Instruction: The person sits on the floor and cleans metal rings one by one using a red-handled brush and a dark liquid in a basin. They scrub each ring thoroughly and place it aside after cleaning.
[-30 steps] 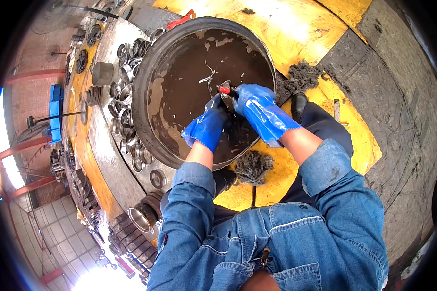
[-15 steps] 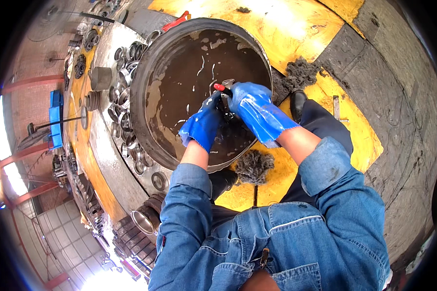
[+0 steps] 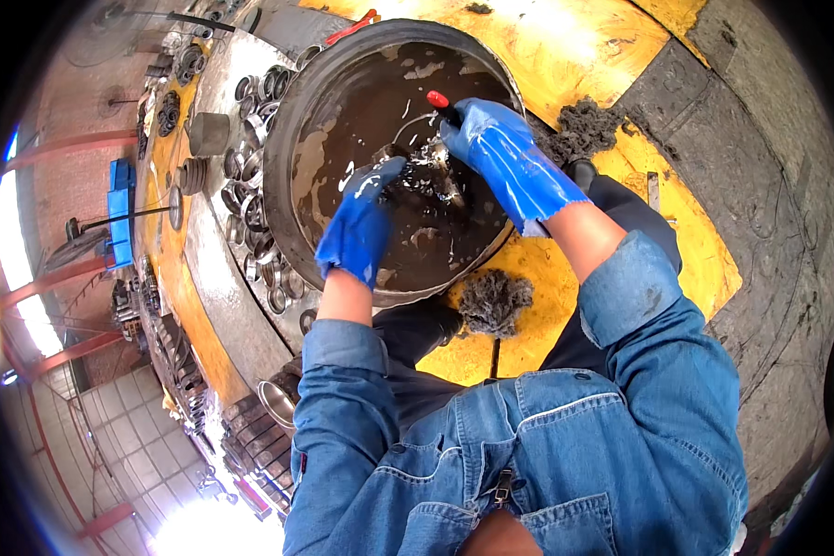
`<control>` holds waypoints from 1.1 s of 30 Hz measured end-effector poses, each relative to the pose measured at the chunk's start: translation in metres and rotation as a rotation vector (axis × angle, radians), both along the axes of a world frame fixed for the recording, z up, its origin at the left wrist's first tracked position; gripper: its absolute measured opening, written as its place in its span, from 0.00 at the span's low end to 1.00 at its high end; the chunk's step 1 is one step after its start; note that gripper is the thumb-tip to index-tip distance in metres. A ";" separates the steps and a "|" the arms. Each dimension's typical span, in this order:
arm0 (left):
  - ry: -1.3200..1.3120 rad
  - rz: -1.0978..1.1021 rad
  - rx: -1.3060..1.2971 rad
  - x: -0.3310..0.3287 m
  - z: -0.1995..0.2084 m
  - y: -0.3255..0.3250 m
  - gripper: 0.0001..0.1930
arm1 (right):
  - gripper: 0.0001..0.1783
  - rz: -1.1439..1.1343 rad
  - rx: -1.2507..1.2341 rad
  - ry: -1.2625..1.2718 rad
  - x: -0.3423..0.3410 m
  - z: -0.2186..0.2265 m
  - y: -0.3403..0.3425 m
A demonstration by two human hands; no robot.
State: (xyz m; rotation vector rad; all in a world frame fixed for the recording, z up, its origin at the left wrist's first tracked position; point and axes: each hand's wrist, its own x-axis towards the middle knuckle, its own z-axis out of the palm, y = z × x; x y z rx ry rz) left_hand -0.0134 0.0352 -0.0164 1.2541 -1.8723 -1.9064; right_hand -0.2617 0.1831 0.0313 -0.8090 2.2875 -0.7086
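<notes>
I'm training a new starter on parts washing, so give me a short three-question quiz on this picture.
1. True or false: both hands wear blue gloves.
2. What does the right hand grip? A) a red-ended tool B) a rag C) a hammer
3. Where do the loose metal rings lie?

Key: 1. True. 2. A; the red-ended tool is over the round basin of dark liquid, where the left hand also reaches. 3. On the bench left of the basin.

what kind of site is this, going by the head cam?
Most likely an industrial workshop or parts-cleaning area. A large round basin holds dark oily liquid that both blue-gloved hands work in, rows of metal rings and bearing-like parts lie beside it, and the floor is grimy concrete painted yellow.
</notes>
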 end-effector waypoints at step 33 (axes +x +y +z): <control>-0.626 -0.356 -0.604 0.049 0.007 0.047 0.32 | 0.19 0.500 0.255 0.004 0.070 -0.023 0.022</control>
